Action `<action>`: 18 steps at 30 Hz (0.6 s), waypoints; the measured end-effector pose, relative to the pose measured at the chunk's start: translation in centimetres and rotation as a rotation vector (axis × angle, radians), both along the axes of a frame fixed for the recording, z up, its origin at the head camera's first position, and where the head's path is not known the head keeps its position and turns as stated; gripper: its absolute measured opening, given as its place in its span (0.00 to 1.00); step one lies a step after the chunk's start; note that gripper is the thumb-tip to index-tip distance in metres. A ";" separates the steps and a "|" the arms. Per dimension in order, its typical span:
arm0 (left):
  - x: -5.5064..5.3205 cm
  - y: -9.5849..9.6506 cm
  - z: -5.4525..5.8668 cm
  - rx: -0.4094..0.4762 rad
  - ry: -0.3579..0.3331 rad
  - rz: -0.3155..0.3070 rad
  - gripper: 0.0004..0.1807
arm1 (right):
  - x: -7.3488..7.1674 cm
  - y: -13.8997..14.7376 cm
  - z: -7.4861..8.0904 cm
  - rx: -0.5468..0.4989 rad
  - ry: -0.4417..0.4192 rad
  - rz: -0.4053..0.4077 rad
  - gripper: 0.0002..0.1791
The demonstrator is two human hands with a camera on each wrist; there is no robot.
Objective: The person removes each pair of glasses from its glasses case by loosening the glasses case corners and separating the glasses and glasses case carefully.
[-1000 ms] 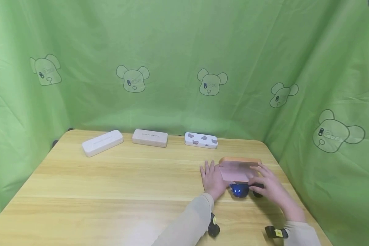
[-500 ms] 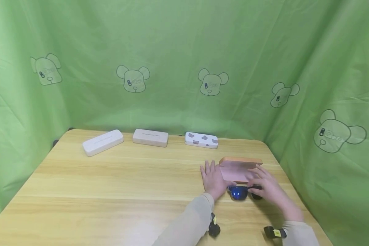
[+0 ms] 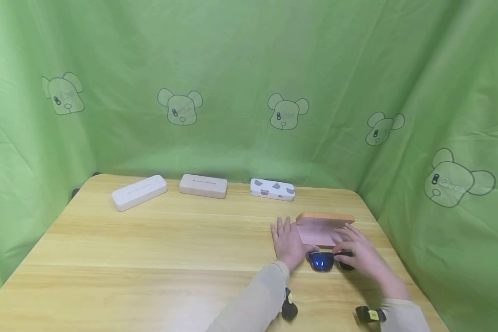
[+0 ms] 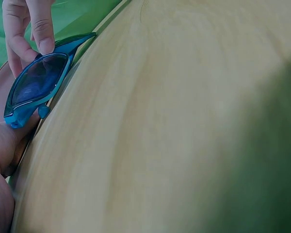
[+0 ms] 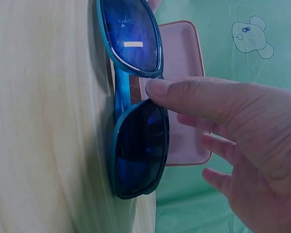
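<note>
My right hand [image 3: 361,251] pinches a pair of blue-lensed sunglasses [image 3: 321,262] at the bridge, thumb in front, as the right wrist view shows. The sunglasses [image 5: 136,145] have a teal-blue frame, and their lenses face me. Behind them an orange glasses case [image 3: 324,215] with a pink lining stands with its lid up. My left hand [image 3: 289,244] lies at the case's left end with its fingers extended, its thumb reaching along the front edge near the left lens. Part of the case's right side is hidden by my right hand.
Along the back of the wooden table [image 3: 149,258] lie a white case [image 3: 139,192], a beige case [image 3: 203,186] and a white case with brown bear prints [image 3: 271,189]. A green curtain [image 3: 232,92] encloses the table at the back and sides.
The sunglasses in my right hand have moved slightly toward me and down, away from the case's front edge. My left hand and the case have stayed in place.
</note>
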State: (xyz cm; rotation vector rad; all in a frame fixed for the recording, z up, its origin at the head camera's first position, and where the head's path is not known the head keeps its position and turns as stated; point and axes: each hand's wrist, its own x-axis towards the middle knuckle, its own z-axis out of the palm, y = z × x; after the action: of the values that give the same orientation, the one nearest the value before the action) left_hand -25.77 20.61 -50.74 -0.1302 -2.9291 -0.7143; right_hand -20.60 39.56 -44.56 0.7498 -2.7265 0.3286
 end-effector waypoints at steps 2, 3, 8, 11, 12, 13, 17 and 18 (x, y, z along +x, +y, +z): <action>0.0 0.0 0.0 0.000 0.000 0.000 0.59 | 0.0 0.0 0.0 -0.005 -0.004 -0.003 0.10; 0.0 0.0 0.0 0.002 -0.002 -0.001 0.59 | 0.0 0.0 0.0 -0.005 -0.005 -0.005 0.10; 0.0 0.0 0.1 0.009 -0.011 -0.004 0.60 | 0.1 0.0 0.3 -0.008 -0.015 -0.014 0.10; 0.0 0.0 0.0 0.020 -0.011 -0.006 0.60 | 0.2 0.0 0.5 -0.010 -0.031 -0.025 0.10; 0.0 0.0 0.0 0.023 -0.007 -0.005 0.60 | 0.2 0.0 0.6 -0.010 -0.037 -0.027 0.10; 0.0 0.0 0.0 0.025 -0.009 -0.007 0.60 | 0.2 0.0 0.7 -0.014 -0.047 -0.029 0.10; -0.1 0.0 -0.1 0.023 -0.013 -0.011 0.60 | 0.3 0.0 1.1 -0.019 -0.064 -0.041 0.11; -0.1 0.0 -0.1 0.023 -0.012 -0.011 0.60 | 0.3 0.0 1.2 -0.021 -0.061 -0.042 0.12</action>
State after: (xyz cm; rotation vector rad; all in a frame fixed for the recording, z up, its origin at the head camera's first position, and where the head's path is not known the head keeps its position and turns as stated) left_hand -25.83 20.64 -50.82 -0.1403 -2.9326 -0.7524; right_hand -20.28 39.58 -43.35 0.6868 -2.7868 0.3761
